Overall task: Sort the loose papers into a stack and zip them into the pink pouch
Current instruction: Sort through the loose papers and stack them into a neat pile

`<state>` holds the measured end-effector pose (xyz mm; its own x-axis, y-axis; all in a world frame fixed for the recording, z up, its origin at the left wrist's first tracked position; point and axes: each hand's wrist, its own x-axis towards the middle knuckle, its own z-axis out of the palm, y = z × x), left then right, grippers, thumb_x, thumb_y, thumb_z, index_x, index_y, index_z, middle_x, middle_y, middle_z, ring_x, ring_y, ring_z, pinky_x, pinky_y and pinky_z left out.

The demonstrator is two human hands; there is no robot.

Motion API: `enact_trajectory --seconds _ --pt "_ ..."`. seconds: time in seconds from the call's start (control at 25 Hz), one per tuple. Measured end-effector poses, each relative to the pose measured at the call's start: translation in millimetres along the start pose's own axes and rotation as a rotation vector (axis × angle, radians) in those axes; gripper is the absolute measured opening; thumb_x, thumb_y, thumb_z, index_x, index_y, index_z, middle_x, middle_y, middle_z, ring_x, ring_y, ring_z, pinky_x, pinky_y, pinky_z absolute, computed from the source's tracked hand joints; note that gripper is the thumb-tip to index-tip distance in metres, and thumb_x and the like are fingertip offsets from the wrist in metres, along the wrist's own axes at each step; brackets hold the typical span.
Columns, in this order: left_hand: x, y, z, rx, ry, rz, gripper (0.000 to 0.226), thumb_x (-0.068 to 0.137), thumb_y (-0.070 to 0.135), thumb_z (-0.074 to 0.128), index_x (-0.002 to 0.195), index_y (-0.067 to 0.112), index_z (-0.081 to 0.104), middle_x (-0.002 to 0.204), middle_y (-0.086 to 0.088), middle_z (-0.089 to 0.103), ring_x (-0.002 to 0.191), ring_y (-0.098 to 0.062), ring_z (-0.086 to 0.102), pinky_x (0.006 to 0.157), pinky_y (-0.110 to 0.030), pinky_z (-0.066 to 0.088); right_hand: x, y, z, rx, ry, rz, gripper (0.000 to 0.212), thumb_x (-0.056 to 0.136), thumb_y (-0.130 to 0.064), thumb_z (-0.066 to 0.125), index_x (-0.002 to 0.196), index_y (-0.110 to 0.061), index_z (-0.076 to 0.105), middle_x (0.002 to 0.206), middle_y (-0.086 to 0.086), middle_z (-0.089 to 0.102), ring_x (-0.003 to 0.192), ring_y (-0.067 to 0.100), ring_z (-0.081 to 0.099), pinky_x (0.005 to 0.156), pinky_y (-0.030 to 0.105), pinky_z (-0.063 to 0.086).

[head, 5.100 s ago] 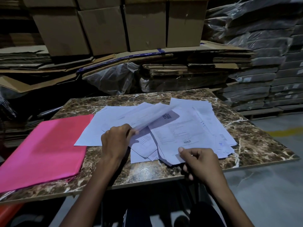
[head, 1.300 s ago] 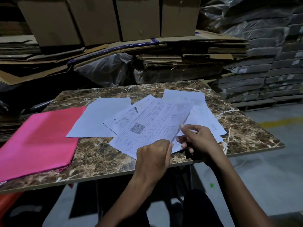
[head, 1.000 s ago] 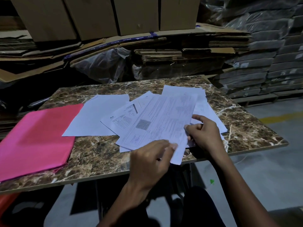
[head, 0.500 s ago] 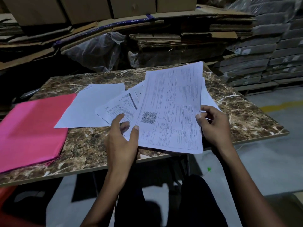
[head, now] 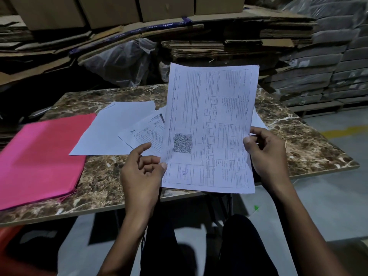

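Two hands on it: your right hand [head: 266, 156] pinches the printed form [head: 211, 128] at its right edge, and your left hand [head: 141, 172] has fingers curled at the lower left corner. It's white, gridded, QR code low left, held upright, long axis vertical, above the surface [head: 310, 148]. Pink pouch [head: 39, 156] lies flat on the left.

Likely a warehouse, stacked cardboard boxes [head: 111, 8], flattened cartons [head: 219, 46], wrapped bundles [head: 328, 62]

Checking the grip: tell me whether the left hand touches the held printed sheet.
Touching. The head view shows the left hand's thumb tip pressed on the printed sheet's lower left edge.
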<state>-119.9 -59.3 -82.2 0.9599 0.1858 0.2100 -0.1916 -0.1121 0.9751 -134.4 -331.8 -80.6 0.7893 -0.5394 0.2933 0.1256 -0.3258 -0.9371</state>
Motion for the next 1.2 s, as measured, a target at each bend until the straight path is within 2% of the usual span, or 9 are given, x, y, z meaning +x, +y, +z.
enact_trajectory --seconds 0.16,0.28,0.4,0.48,0.6,0.72,0.84,1.0,1.2 --pt "8.3 -2.9 2.7 0.030 0.013 0.008 0.034 0.088 -0.006 0.069 0.103 0.024 0.070 0.077 0.003 0.064 0.061 -0.002 0.054 0.064 -0.012 0.049 -2.9 0.5 3.4 -0.075 0.002 -0.007 0.023 0.095 -0.010 0.065 0.115 -0.019 0.071 0.081 -0.005 0.071 0.076 0.007 0.070 0.068 0.029 0.055" --pt "21.9 3.5 11.7 0.085 -0.009 0.004 0.031 0.093 0.002 0.065 0.086 0.032 0.070 0.081 0.008 0.070 0.068 -0.007 0.062 0.062 -0.020 0.050 -0.5 -6.0 1.7 -0.190 0.021 -0.028 0.023 0.092 -0.018 0.069 0.115 -0.018 0.072 0.084 -0.010 0.071 0.069 -0.001 0.068 0.057 0.030 0.058" --pt "46.4 17.4 18.4 0.123 -0.015 0.035 0.028 0.095 0.006 0.065 0.083 0.031 0.069 0.086 0.014 0.070 0.079 -0.015 0.067 0.063 -0.027 0.048 3.9 -16.5 2.4 -0.200 0.004 0.001 0.032 0.091 -0.019 0.071 0.123 -0.016 0.068 0.089 -0.006 0.071 0.060 0.008 0.070 0.043 0.032 0.057" --pt "64.0 25.7 19.9 0.155 -0.001 0.058 0.027 0.095 0.007 0.065 0.081 0.030 0.068 0.087 0.016 0.069 0.082 -0.018 0.066 0.065 -0.027 0.046 6.2 -23.7 3.3 -0.229 0.015 0.014 0.044 0.089 -0.023 0.073 0.131 -0.017 0.063 0.096 -0.005 0.070 0.068 0.018 0.071 0.050 0.036 0.059" --pt "89.1 35.1 13.8 0.212 0.033 0.108 0.020 0.093 0.009 0.065 0.082 0.024 0.072 0.086 0.014 0.070 0.082 -0.017 0.067 0.067 -0.029 0.048 13.2 -30.9 4.3 -0.485 0.110 -0.105 0.059 0.087 -0.030 0.077 0.140 -0.015 0.056 0.113 0.001 0.068 0.095 0.026 0.067 0.078 0.035 0.052" --pt "119.2 39.8 4.5 0.386 -0.043 0.139 0.020 0.094 0.007 0.063 0.088 0.020 0.077 0.091 0.007 0.073 0.088 -0.016 0.066 0.074 -0.031 0.050 18.1 -39.7 11.7 -0.616 0.110 -0.154 0.062 0.087 -0.034 0.076 0.142 -0.014 0.054 0.122 0.007 0.064 0.110 0.029 0.061 0.081 0.037 0.046" --pt "149.1 42.4 -1.6 0.594 -0.205 0.201 0.024 0.091 -0.001 0.063 0.093 0.014 0.082 0.096 -0.003 0.077 0.097 -0.023 0.068 0.079 -0.035 0.052 16.1 -52.2 26.0 -0.671 0.096 -0.262 0.061 0.088 -0.033 0.076 0.142 -0.016 0.052 0.130 0.009 0.056 0.106 0.032 0.061 0.081 0.042 0.050" --pt "165.5 62.0 -1.1 0.703 -0.374 0.325 0.028 0.087 -0.009 0.063 0.093 0.011 0.083 0.095 -0.007 0.078 0.094 -0.022 0.070 0.080 -0.041 0.056 32.2 -80.3 51.9 -0.777 -0.073 -0.482 0.061 0.087 -0.038 0.077 0.140 -0.019 0.054 0.141 0.005 0.050 0.102 0.030 0.065 0.075 0.039 0.054" --pt "150.0 85.0 6.2 0.675 -0.481 0.423 0.038 0.086 -0.020 0.054 0.098 0.005 0.080 0.094 -0.005 0.072 0.094 -0.018 0.066 0.081 -0.032 0.052 75.0 -98.3 89.8 -0.824 -0.417 -0.510 0.062 0.085 -0.031 0.080 0.141 -0.023 0.055 0.140 0.003 0.054 0.125 0.026 0.054 0.091 0.042 0.050"
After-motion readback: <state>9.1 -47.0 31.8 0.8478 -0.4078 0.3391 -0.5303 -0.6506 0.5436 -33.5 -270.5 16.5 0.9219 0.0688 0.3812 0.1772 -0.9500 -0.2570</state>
